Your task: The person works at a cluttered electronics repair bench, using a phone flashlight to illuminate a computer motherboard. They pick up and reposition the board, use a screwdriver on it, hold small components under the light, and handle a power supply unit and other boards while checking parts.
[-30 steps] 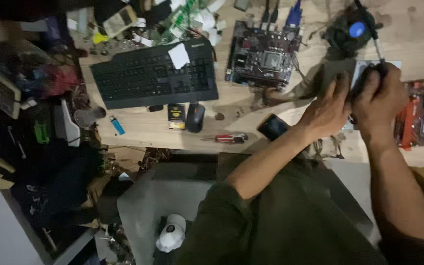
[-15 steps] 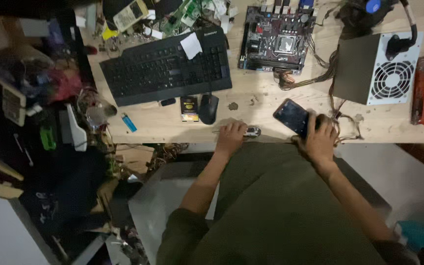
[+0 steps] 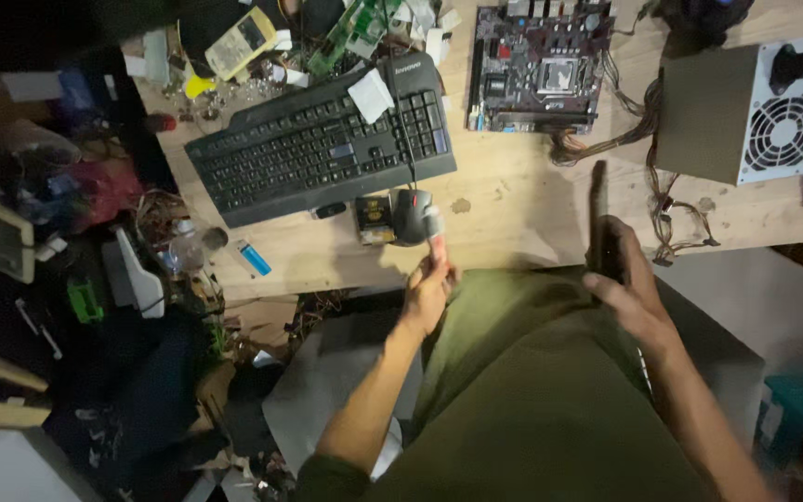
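My left hand (image 3: 427, 290) is raised over the table's front edge and grips a screwdriver (image 3: 435, 232) with a red and grey handle, its tip pointing up by the black mouse (image 3: 409, 212). My right hand (image 3: 630, 284) holds a black phone (image 3: 598, 209), seen edge-on and standing upright above the wooden table (image 3: 513, 223). Both forearms come up from my olive-green lap. A black keyboard (image 3: 318, 149) lies just beyond my left hand.
A bare motherboard (image 3: 539, 65) lies at the back, with wires running to a grey power supply (image 3: 745, 107) at the right. Beside the mouse are a small dark box (image 3: 374, 219) and a blue lighter (image 3: 255, 258). A yellow meter (image 3: 242, 42) and clutter fill the left.
Both hands left the power supply and came to the table's front edge. The left picked up the screwdriver, the right took the phone and tilted it upright. The view shifted left.
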### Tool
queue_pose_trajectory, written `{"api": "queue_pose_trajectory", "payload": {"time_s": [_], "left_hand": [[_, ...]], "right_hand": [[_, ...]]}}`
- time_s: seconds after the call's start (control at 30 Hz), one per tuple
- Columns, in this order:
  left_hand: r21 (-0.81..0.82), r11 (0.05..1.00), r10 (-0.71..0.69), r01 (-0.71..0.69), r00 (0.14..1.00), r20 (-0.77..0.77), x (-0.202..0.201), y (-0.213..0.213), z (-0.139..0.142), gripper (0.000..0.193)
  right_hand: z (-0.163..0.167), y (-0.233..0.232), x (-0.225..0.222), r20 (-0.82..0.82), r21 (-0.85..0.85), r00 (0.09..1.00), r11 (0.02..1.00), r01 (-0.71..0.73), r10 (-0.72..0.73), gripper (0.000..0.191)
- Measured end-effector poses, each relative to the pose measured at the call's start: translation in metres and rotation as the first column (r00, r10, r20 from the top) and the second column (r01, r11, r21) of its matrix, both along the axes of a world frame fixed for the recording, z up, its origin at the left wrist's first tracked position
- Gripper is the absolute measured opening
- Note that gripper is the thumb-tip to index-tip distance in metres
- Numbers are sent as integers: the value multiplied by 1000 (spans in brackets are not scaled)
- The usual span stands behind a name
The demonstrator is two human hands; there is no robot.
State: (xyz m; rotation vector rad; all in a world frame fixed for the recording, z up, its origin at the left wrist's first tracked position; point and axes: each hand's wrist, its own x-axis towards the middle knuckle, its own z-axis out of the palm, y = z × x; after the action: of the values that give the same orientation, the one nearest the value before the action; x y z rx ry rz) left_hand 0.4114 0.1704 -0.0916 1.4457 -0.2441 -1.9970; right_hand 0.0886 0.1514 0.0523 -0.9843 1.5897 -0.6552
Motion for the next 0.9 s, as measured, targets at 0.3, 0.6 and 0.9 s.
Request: {"api": "queue_pose_trajectory", "payload": {"time_s": [0.3,0.6,0.9], "left_hand": [[-110,840,-511,531,843,168,66,25,11,18],[-399,912,-18,92,983,185,-20,-115,-33,22],[-729,609,192,312,834,517,-73,-178,-68,25]], "right_hand": [[40,-71,2,-176,-98,984,995,-28,11,103],[23,-111,6,-310,-128,941,975,-184,136,99],[17,-133,11,-317,-137,935,968,-211,159,98]]}}
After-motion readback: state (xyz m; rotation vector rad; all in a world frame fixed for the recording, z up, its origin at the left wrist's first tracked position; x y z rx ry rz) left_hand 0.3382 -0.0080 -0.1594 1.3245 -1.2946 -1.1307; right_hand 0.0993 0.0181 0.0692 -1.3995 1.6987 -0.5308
